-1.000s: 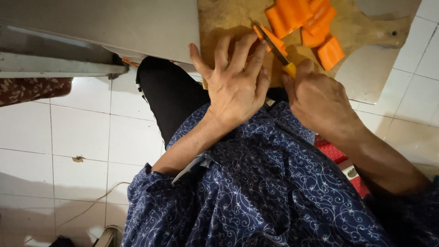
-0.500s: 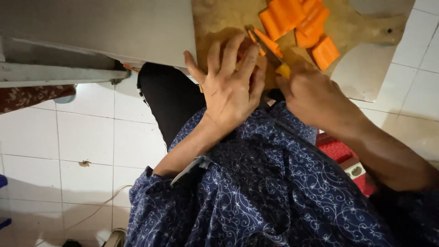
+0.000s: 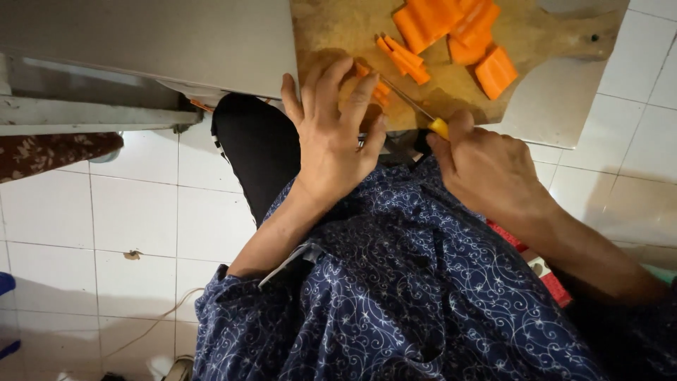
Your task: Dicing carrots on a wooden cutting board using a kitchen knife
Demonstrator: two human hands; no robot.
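Orange carrot sticks (image 3: 403, 58) lie near the middle of the wooden cutting board (image 3: 338, 28), and larger carrot chunks (image 3: 451, 25) sit heaped toward the board's far edge, one of them a little apart on the side of the board's handle (image 3: 589, 39). The left hand (image 3: 331, 130) rests over the board's near edge with its fingers spread and pressed down on a carrot piece (image 3: 374, 88), of which only a few orange slivers show between the fingertips; most of the piece is hidden under the hand. The right hand (image 3: 486, 166) is closed tight round the yellow handle of a knife (image 3: 416, 106), just past the board's near edge. The thin blade runs from that fist diagonally across the board and ends right beside the left fingertips, seemingly touching the held carrot, though the contact is hard to make out. The carrot sticks lie just beyond the blade, close to the left fingers and well clear of the right hand. The board sits on a pale surface (image 3: 557, 106), overhanging a grey metal sheet (image 3: 176, 35) at its left edge. Below, the person's dark blue patterned garment (image 3: 395, 282) fills the view above a white tiled floor (image 3: 106, 226).
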